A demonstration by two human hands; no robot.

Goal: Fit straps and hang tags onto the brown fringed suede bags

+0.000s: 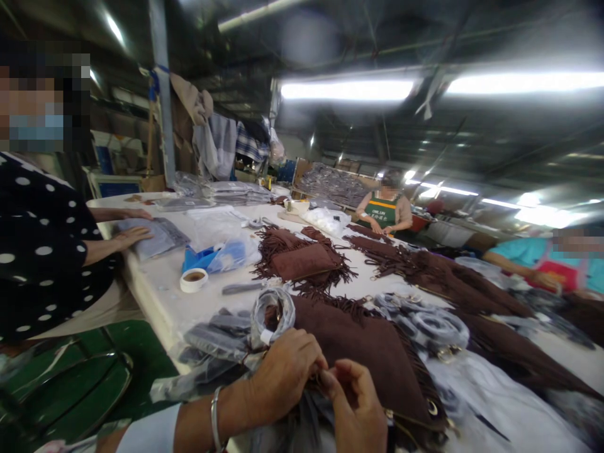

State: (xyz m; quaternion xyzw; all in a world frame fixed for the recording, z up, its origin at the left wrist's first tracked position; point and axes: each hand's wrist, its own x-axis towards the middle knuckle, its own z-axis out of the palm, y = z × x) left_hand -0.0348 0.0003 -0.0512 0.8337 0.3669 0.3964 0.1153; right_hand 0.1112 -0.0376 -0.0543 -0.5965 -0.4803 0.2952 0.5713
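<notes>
My left hand (pixel 287 368), with a silver bangle at the wrist, has its thumb and fingers pinched together. Facing it, my right hand (pixel 356 402) is closed in a pinch too. A small metallic piece seems to be between the fingertips, too small and covered to name. Just beyond my hands lies a brown fringed suede bag (pixel 353 340) with a zip and a metal eyelet at its near right corner. A plastic-wrapped coiled strap (pixel 287 308) stands behind my left hand. Grey plastic-wrapped strips (pixel 217 340) lie to its left.
Another brown fringed bag (pixel 302 261), a tape roll (pixel 194 281) and a blue plastic piece (pixel 201 258) lie on the white table (pixel 160 302). More wrapped straps (pixel 438 327) are at right. Co-workers sit or stand around; one person's hand (pixel 132 236) rests on a bagged grey item.
</notes>
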